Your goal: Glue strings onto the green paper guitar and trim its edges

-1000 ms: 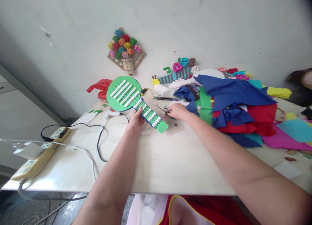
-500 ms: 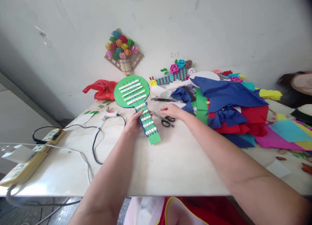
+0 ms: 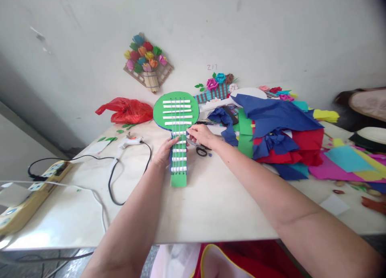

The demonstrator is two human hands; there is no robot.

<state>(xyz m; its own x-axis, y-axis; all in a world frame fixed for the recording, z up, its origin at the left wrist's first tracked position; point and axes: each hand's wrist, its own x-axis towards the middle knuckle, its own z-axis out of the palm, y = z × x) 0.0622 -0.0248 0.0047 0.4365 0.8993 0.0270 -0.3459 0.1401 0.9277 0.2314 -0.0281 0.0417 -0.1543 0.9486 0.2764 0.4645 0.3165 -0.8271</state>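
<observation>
A green craft guitar (image 3: pixel 176 111) stands nearly upright in the head view, with white rolled strips across its body and neck, thin strings running lengthwise and a blue edge. My left hand (image 3: pixel 163 152) is closed around the left side of its neck, thumb on the front. At the right edge, where neck meets body, the fingers of my right hand (image 3: pixel 199 134) are pinched on the guitar; their tips are partly hidden. Black-handled scissors (image 3: pixel 201 151) lie on the table just below my right hand, partly covered by it.
A white glue gun (image 3: pixel 129 141) with a black cord lies left of the guitar. Further left is a yellow power strip (image 3: pixel 33 197). Behind sits a red plastic bag (image 3: pixel 128 111). Blue and red crumpled paper (image 3: pixel 280 117) is heaped at right. A flower craft (image 3: pixel 147 63) leans on the wall.
My right hand has moved left from above the scissors onto the guitar's edge. The guitar has turned from a slant to nearly straight. The view has shifted slightly.
</observation>
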